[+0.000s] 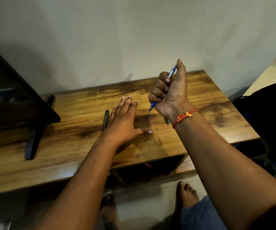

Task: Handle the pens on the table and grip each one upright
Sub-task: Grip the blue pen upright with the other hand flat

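1. Pale wall point(134, 39) is seen behind a wooden table point(67, 146). A dark screen point(9, 97) on black feet is stood at the table's left end, and a dark bag point(266, 105) is seen on the floor to the right.
2. A blue pen point(171, 73) is held above the right half of the table by the right hand point(170, 95). All four fingers are curled round its barrel, and the thumb is laid along the silver upper part.
3. The blue pen is carried tip down and close to upright, though its top is tilted to the right and away.
4. The left hand point(122, 120) is laid palm down on the table with its fingers straight and spread wide; nothing is gripped by it.
5. A dark pen point(105, 119) is lying flat, just beside the left edge of that hand. A teal pen tip point(167, 121) is glimpsed on the table below the right wrist, the rest being hidden.
6. The step in hand is judged to be the upright grip of the blue pen, which is nearly made.
7. Next, the tilt would need to be taken out at the wrist. The blue pen would then need to be set down clear of the others and the dark pen picked up by its barrel.
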